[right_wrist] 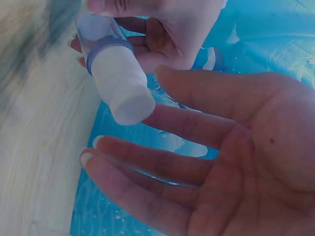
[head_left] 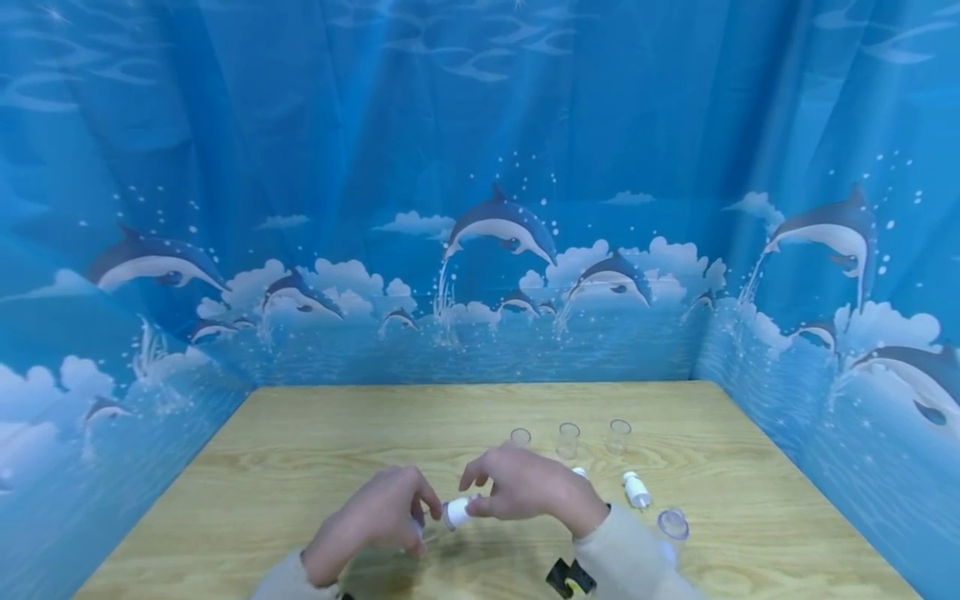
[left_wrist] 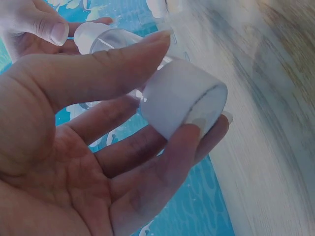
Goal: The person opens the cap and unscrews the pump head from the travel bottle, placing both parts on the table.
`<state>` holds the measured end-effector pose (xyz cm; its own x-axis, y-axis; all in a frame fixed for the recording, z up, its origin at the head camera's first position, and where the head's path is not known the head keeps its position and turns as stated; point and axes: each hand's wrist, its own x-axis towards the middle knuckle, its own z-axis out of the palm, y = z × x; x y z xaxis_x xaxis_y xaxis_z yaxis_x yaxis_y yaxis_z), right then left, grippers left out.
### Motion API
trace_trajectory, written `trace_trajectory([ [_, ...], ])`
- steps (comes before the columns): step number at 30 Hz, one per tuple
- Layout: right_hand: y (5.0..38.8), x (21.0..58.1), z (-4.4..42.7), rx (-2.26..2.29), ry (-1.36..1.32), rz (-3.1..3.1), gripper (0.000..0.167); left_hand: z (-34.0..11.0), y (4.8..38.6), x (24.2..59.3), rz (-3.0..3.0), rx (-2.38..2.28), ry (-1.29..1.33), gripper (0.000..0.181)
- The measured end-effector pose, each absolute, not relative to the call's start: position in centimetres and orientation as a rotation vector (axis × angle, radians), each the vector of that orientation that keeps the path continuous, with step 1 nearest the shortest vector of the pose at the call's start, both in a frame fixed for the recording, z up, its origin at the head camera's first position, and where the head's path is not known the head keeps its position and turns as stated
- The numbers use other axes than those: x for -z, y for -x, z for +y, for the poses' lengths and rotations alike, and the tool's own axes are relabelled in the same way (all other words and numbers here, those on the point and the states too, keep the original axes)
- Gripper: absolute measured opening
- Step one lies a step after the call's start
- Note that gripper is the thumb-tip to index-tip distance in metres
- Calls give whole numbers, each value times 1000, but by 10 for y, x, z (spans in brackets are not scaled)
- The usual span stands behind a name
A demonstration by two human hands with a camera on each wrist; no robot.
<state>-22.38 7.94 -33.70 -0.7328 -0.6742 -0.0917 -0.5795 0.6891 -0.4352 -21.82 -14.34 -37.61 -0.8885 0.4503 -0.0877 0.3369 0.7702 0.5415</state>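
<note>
My left hand (head_left: pixel 382 508) grips a clear plastic cup (right_wrist: pixel 96 29) laid on its side above the table. A round white piece (left_wrist: pixel 182 96) sits at the cup's near end, among the left fingers; whether it belongs to the cup is unclear. From the cup's rimmed mouth sticks a small white bottle (head_left: pixel 459 511), its capped end toward my right hand (head_left: pixel 521 483). In the right wrist view the right fingers (right_wrist: pixel 147 157) are spread and loosely bent, with the bottle's end close to the index finger and nothing gripped.
Behind the right hand stand clear cups (head_left: pixel 568 440), in a row on the wooden table (head_left: pixel 322 425). Farther right are a white bottle (head_left: pixel 636 490) and another clear cup (head_left: pixel 672 525). A black piece (head_left: pixel 570 577) is beside the right sleeve. A blue dolphin curtain (head_left: pixel 420 275) encloses the table.
</note>
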Motion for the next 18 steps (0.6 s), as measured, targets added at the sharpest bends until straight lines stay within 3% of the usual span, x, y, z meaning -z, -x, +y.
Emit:
trace_trajectory([
  [18,222,349,71,588,1035,2649,18,-141,218,377,2748,-763,-628,42],
])
